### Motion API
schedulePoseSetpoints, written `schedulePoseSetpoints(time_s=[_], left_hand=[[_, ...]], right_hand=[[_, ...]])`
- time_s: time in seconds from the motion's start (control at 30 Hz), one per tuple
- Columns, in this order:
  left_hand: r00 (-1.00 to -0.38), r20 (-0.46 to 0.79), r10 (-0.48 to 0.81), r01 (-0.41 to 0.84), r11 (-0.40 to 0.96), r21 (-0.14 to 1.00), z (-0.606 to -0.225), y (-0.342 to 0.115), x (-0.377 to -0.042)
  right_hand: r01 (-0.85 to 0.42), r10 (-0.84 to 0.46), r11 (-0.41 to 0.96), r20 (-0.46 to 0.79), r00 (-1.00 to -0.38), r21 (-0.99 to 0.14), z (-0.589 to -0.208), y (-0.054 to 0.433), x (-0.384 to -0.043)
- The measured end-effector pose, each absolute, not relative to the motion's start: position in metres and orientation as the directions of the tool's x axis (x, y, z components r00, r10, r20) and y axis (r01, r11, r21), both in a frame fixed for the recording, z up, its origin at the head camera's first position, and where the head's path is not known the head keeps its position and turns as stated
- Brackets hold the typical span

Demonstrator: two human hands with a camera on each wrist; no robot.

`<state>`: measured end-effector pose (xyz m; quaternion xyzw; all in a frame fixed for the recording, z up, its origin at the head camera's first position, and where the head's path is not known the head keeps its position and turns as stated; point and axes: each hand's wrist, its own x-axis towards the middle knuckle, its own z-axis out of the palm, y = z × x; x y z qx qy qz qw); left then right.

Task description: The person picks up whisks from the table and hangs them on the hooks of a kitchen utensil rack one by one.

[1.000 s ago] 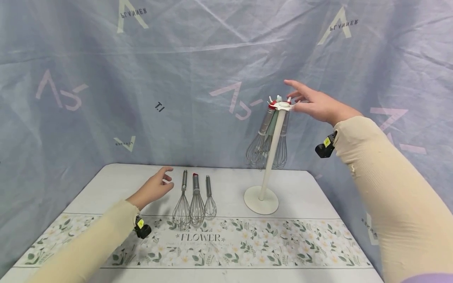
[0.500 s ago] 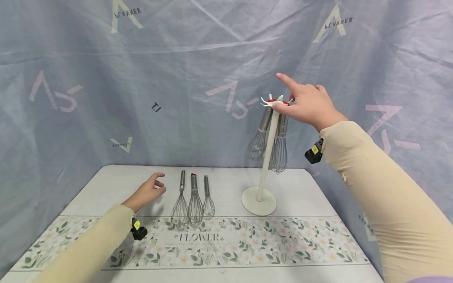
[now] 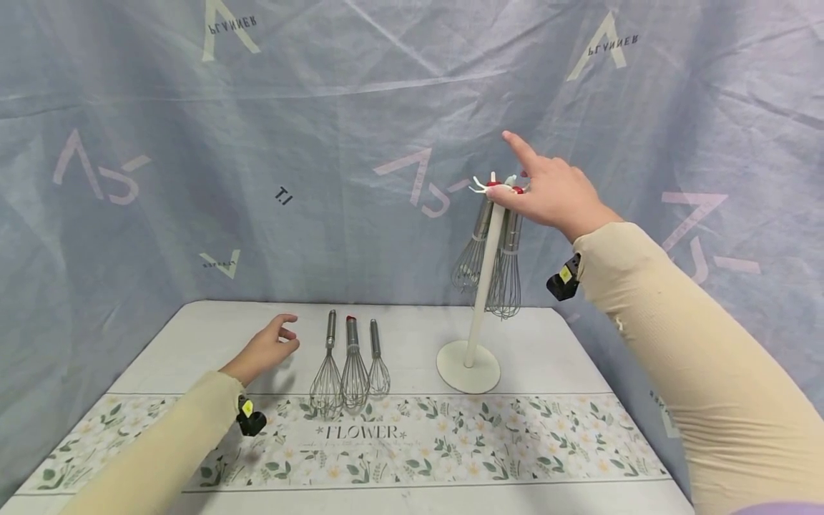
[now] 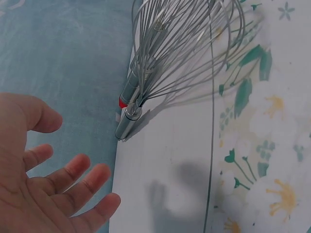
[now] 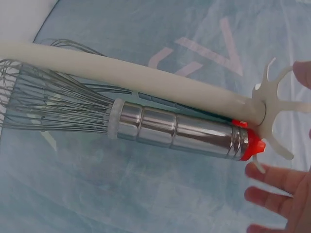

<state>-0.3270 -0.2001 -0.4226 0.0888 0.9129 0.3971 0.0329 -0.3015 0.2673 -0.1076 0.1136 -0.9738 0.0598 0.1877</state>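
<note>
My right hand (image 3: 556,189) is at the top of a white stand (image 3: 484,293), thumb over its hooked ring and index finger pointing out straight. In the right wrist view, its fingertips (image 5: 255,194) lie loosely beside the hooks (image 5: 279,109). From that ring hang several whisks; one with a steel handle (image 5: 180,130) and red end is closest to the fingers. Lower left, my left hand (image 3: 265,350) hovers above the table with relaxed fingers, holding nothing. Beside it lie a large whisk (image 3: 327,379), a red-tipped whisk (image 3: 355,372) and a smaller whisk (image 3: 378,372).
The stand's round base (image 3: 452,368) rests on the white table (image 3: 412,343) toward the right. A floral band (image 3: 547,436) marked FLOWER crosses the table's front part. Grey-blue cloth (image 3: 322,129) hangs behind the table and at its sides.
My right hand has come left over the stand's top, and the ring with its hanging whisks has turned. My left hand has drawn slightly left, away from the whisks on the table.
</note>
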Motion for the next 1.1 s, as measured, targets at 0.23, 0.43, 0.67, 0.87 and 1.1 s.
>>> schedulePoseSetpoints(time_s=[0.23, 0.43, 0.67, 0.87, 1.1], left_hand=[[-0.982, 0.009, 0.190, 0.139, 0.682, 0.718, -0.423, -0.200, -0.328], [-0.980, -0.038, 0.194, 0.107, 0.682, 0.724, -0.422, -0.191, -0.329], [-0.968, -0.188, 0.163, -0.049, 0.614, 0.788, -0.430, -0.171, -0.339], [-0.954, -0.252, 0.164, -0.114, 0.578, 0.808, -0.438, -0.157, -0.349], [-0.946, -0.283, 0.156, -0.144, 0.583, 0.800, -0.444, -0.148, -0.358]], right_hand=[[-0.308, -0.253, 0.932, 0.264, -0.931, -0.193, -0.111, 0.275, -0.306], [-0.356, -0.309, 0.903, 0.213, -0.927, -0.241, -0.109, 0.283, -0.309], [-0.377, -0.335, 0.876, 0.183, -0.924, -0.302, -0.108, 0.293, -0.310], [-0.382, -0.336, 0.874, 0.195, -0.922, -0.300, -0.110, 0.294, -0.311], [-0.394, -0.339, 0.872, 0.224, -0.914, -0.289, -0.108, 0.292, -0.312]])
